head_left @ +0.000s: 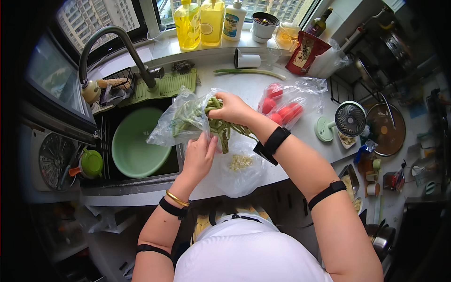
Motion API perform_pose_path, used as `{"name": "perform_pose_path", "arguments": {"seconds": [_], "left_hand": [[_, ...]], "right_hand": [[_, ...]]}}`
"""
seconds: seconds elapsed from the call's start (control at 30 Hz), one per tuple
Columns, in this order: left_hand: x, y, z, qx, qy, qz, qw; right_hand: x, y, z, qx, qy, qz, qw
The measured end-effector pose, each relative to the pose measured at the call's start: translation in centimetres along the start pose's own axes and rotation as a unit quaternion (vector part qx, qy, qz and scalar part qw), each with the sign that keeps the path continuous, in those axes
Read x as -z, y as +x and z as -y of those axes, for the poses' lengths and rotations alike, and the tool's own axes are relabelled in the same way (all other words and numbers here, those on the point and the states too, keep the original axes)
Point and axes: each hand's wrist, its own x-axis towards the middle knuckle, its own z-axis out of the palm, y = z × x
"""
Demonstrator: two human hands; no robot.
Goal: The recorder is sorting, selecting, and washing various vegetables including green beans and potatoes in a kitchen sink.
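Observation:
My right hand (pixel 228 108) is closed on a bunch of long green beans (pixel 223 131) at the mouth of a clear plastic bag (pixel 183 117), which holds more green pieces. Just below, my left hand (pixel 199 155) pinches the lower edge of that bag, and some beans dangle beside it. On the counter beneath lies a crumpled translucent bag (pixel 239 183) with a small heap of pale, finely chopped bits (pixel 239 162). Right of my hands sits another clear bag with red round items (pixel 286 113).
A green basin (pixel 136 164) sits in the sink at left, under a dark faucet (pixel 115 30). A spring onion (pixel 249 71) lies behind my hands. Bottles (pixel 190 26) line the windowsill. A small fan (pixel 350 117) and pot lid (pixel 385 129) are at right.

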Motion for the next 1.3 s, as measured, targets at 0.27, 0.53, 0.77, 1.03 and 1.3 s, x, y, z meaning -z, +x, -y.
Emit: {"name": "perform_pose_path", "arguments": {"seconds": [0.27, 0.53, 0.77, 1.03, 1.3], "left_hand": [[5.0, 3.8, 0.5, 0.0, -0.204, -0.029, 0.979], [8.6, 4.8, 0.2, 0.074, -0.439, -0.093, 0.891], [13.7, 8.3, -0.5, 0.022, -0.395, -0.17, 0.903], [18.1, 12.1, -3.5, 0.077, -0.38, -0.183, 0.903], [17.6, 11.1, -5.2, 0.046, -0.468, -0.188, 0.862]], "right_hand": [[-2.3, 1.0, 1.9, -0.089, 0.2, 0.186, 0.958], [3.5, -0.8, 3.1, -0.158, 0.094, 0.297, 0.937], [7.0, 0.7, 6.3, -0.034, -0.068, 0.192, 0.979], [11.9, 0.1, 12.8, 0.133, -0.359, 0.057, 0.922], [13.6, -0.1, 12.0, 0.167, -0.276, -0.091, 0.942]]}}
